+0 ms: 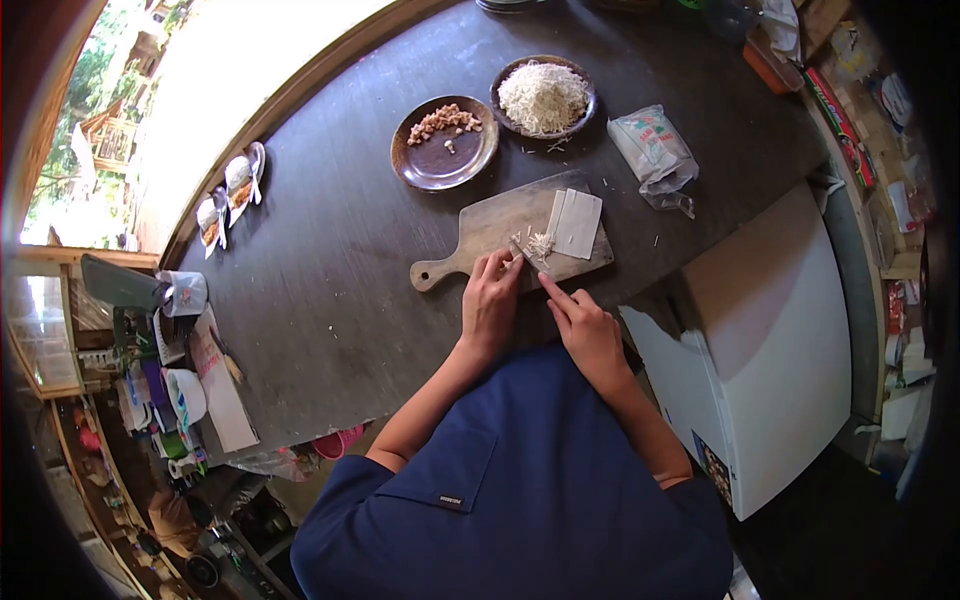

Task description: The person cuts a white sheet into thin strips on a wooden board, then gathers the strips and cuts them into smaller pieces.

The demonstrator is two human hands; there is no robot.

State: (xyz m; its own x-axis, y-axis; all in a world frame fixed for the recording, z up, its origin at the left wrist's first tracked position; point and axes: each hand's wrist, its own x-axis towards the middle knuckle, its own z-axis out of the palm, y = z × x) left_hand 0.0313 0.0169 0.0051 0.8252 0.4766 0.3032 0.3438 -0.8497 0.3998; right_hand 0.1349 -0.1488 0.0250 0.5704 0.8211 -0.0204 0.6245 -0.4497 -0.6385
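Observation:
A wooden cutting board (485, 225) with a holed handle lies on the dark table in front of me. My left hand (488, 302) rests at its near edge, fingers bent and pinched over a small pale piece of food (509, 264). In my right hand (590, 335) is a knife (530, 257), its handle mostly hidden by the palm and the index finger stretched along the blade. Thin pale shreds (541, 244) are heaped beside the blade. Flat pale rectangular slices (578, 224) overlap on the board's right side.
Beyond the board stand a brown plate (445, 176) with brown chunks and a bowl heaped with pale shreds (545, 97). A plastic-wrapped packet (652, 145) lies to the right. Two small dishes (240, 175) sit by the left edge. A white appliance (770, 350) stands at right.

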